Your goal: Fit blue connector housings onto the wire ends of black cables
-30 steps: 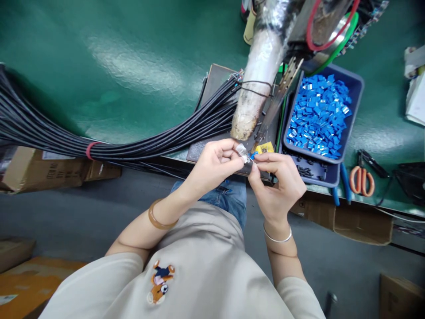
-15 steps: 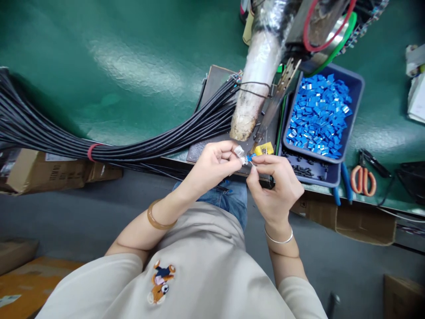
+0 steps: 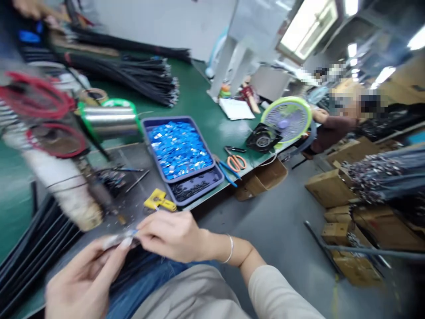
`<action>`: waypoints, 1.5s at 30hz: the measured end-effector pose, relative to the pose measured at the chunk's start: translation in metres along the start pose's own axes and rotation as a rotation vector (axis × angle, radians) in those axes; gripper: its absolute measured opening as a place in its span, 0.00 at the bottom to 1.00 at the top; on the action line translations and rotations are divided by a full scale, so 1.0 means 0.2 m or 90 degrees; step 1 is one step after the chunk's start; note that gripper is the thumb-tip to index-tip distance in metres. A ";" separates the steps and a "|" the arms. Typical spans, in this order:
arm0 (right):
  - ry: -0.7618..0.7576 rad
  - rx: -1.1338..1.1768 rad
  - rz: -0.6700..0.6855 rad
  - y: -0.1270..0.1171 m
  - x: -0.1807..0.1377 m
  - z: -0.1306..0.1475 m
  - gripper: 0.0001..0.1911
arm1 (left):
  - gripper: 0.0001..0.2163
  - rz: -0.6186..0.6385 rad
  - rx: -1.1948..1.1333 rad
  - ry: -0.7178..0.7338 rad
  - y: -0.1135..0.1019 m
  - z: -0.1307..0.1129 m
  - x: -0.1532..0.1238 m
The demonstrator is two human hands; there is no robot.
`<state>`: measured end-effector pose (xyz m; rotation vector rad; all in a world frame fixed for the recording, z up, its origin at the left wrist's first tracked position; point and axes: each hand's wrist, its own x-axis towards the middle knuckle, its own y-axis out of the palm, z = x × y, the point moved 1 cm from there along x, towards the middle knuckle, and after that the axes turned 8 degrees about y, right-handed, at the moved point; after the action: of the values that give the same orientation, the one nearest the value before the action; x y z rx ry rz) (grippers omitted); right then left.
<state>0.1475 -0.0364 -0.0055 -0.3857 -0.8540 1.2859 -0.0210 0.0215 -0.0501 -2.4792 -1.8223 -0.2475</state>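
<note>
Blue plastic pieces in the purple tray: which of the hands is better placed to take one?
Probably the right hand. It lies nearer the purple tray of small blue plastic pieces, beside the yellow tool. The left hand is lower and farther away. Both pinch a small blurred part.

The person wears a beige long-sleeved top; its sleeve [image 3: 282, 294] is pushed up behind the right hand [image 3: 172, 235]. A thin silver bangle [image 3: 229, 249] circles the right wrist. Blue jeans [image 3: 156, 277] show below both hands. The left hand [image 3: 83, 279] is bare and blurred.
</note>
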 end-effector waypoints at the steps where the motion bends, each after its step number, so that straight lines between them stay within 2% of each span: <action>1: 0.027 0.056 0.000 0.00 0.00 -0.01 0.08 | 0.14 -0.026 -0.003 0.004 -0.01 0.02 -0.01; 5: 0.180 0.369 0.066 -0.01 -0.01 -0.01 0.13 | 0.16 0.035 -0.026 -0.023 -0.03 0.01 -0.05; 7: 0.188 0.416 0.085 -0.02 -0.01 0.00 0.15 | 0.15 0.047 -0.020 -0.048 -0.03 0.00 -0.06; 9: 0.135 0.327 0.050 -0.05 -0.01 0.01 0.14 | 0.14 0.057 -0.009 -0.075 -0.03 -0.01 -0.05; 12: 0.060 0.119 -0.018 -0.10 0.01 0.02 0.11 | 0.11 0.074 -0.006 -0.089 -0.01 -0.02 -0.02; 14: 0.028 0.055 -0.023 -0.12 0.01 0.04 0.10 | 0.08 0.081 -0.003 -0.110 0.01 -0.05 -0.01; 17: -0.004 0.056 -0.047 -0.15 -0.01 0.07 0.08 | 0.06 0.068 -0.012 -0.136 0.05 -0.15 -0.04; 20: 0.009 0.075 -0.081 -0.15 -0.04 0.08 0.04 | 0.06 0.085 -0.046 -0.146 0.10 -0.21 -0.05; 27: 0.020 0.043 -0.108 -0.11 -0.05 0.03 0.05 | 0.07 0.084 -0.147 -0.161 0.12 -0.20 -0.02; 34: -0.011 0.014 -0.058 -0.12 -0.05 0.02 0.04 | 0.07 0.097 -0.171 -0.183 0.14 -0.24 -0.02; 40: -0.028 0.011 0.002 -0.12 -0.04 0.03 0.04 | 0.05 0.091 -0.100 -0.150 0.12 -0.20 -0.04; 45: -0.024 -0.091 0.080 -0.10 -0.02 0.05 0.08 | 0.06 0.087 -0.083 -0.152 0.09 -0.17 -0.05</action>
<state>0.1545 -0.0482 0.0130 -0.5375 -0.9684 1.3557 -0.0102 0.0019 -0.0169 -2.8188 -1.7564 -0.0669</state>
